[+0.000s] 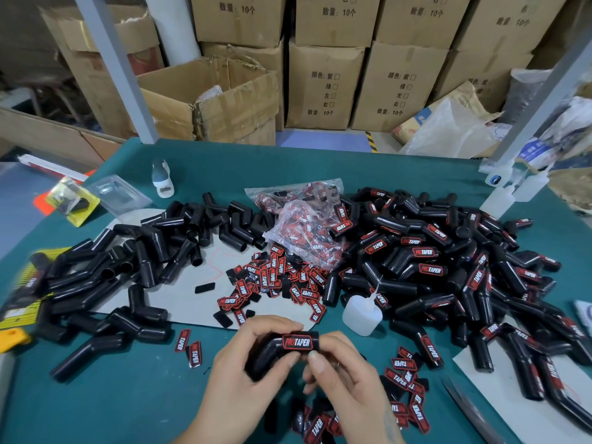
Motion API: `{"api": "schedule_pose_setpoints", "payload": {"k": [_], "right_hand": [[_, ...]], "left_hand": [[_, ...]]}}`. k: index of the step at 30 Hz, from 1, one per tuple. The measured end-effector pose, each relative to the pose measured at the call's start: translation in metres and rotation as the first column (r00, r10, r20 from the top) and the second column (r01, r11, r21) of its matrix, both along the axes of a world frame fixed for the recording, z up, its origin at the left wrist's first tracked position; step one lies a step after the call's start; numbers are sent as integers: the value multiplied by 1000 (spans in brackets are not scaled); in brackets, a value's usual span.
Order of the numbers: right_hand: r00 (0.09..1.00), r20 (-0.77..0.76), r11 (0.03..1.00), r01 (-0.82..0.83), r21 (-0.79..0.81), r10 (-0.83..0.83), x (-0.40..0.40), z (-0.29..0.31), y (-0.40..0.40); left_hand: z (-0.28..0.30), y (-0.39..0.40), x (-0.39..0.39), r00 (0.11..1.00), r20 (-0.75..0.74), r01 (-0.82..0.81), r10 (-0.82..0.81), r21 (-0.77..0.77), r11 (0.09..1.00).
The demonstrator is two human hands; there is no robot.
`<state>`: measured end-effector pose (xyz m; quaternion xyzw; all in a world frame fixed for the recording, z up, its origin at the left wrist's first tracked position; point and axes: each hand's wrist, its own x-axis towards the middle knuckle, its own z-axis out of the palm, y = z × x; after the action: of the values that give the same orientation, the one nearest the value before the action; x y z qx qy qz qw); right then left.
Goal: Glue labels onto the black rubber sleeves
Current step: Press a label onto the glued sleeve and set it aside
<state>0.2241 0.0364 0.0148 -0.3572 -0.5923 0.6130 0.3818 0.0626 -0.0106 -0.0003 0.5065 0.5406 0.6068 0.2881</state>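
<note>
**Both hands on one labelled sleeve**

The left hand (pixel 243 370) is gripping a bent black rubber sleeve (pixel 282 349) low in the centre, fingers curling over its top and thumb underneath. The right hand (pixel 344 376) is pinching the sleeve's other end, thumb and fingers closing around it. A red-and-black label (pixel 297 342) is sitting on the sleeve's upper face, reading the right way up to the camera.

Just beside the right hand, a small translucent glue bottle (pixel 362 314) is standing upright on the green table (pixel 128 395), its nozzle pointing up. Loose labels (pixel 282 283) are lying scattered beyond the hands, with more near the bottom edge. Further out, clear bags of labels (pixel 301 232) are slumping in the middle. To the left, a pile of unlabelled sleeves (pixel 134 267) is spreading over a grey sheet; to the right, a bigger heap of labelled sleeves (pixel 448 267) is stacking up. Cardboard boxes (pixel 323 84) are lining the back.
</note>
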Motion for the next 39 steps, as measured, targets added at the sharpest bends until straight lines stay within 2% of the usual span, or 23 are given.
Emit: {"api": "schedule_pose_setpoints", "payload": {"k": [5, 10, 14, 22, 26, 30, 35, 39], "right_hand": [[1000, -11, 999, -8, -46, 7, 0, 1, 2], [997, -59, 999, 40, -2, -40, 3, 0, 4], [998, -51, 999, 36, 39, -34, 4, -2, 4], [992, -21, 983, 127, 134, -125, 4, -4, 2], [997, -47, 996, 69, 61, -66, 3, -3, 3], [998, -54, 999, 39, 6, -38, 4, -2, 6], [996, -38, 996, 77, 42, -75, 4, -3, 5], [997, -14, 995, 83, 63, -82, 4, -5, 2]], "left_hand": [[2, -2, 0, 993, -118, 12, -2, 87, 996], [0, -1, -6, 996, -76, 54, -47, 97, 994], [2, -1, -10, 990, -137, 38, -21, 127, 991], [2, -2, -4, 994, -99, 43, -35, 87, 995], [1, -1, -4, 995, -93, 38, -28, 106, 994], [2, 0, -5, 985, -161, 78, -56, 134, 988], [5, -1, -6, 969, -99, 227, -226, -1, 974], [6, 0, -4, 962, -152, 226, -228, -30, 974]]}}
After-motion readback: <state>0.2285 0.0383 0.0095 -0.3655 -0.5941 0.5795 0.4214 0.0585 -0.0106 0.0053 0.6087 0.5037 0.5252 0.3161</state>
